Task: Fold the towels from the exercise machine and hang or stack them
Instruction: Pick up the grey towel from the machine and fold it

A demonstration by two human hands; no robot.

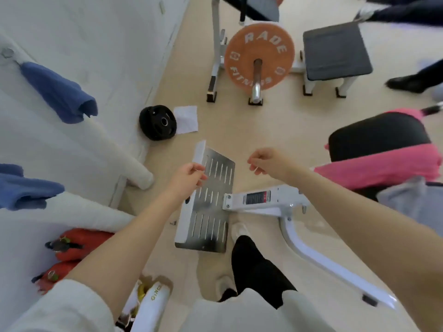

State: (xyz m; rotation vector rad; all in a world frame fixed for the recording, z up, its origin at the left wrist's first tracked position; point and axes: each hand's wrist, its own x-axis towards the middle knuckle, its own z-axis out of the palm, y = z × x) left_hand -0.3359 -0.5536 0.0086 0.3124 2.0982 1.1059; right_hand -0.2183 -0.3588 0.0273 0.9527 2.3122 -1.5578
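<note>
- A pink towel (381, 167) lay draped over the black padded seat (378, 137) of the exercise machine at the right edge of the frame, its folds hanging down toward a grey cloth (407, 200) just below.
- Two blue towels hung on the white wall at the left: one blue towel (60, 92) from a hook in the upper left, and a second blue towel (26, 188) lower down at the left edge.
- The right hand (266, 161) was held out in the middle of the frame, well apart from the pink towel, its fingers loosely curled and grasping nothing.
- The left hand (189, 174) hovered over the upper corner of the machine's slotted metal footplate (213, 207); its fingers were loosely bent and held nothing that could be seen, and whether they touched the plate could not be told.
- Both forearms were bare, with white sleeves pushed up near the bottom of the frame.
- The footplate joined a white machine frame (263, 200) that ran toward the lower right.
- In the upper middle, an orange weight plate (259, 58) sat on a bar in a white rack, with a grey-topped stool (335, 51) just to its right.
- A black weight plate (158, 122) lay on the floor by the wall, touching a white cloth (187, 119).
- Two red fire extinguishers (74, 250) stood in the lower left.
- Another person's dark shoe (405, 83) showed at the upper right edge.
</note>
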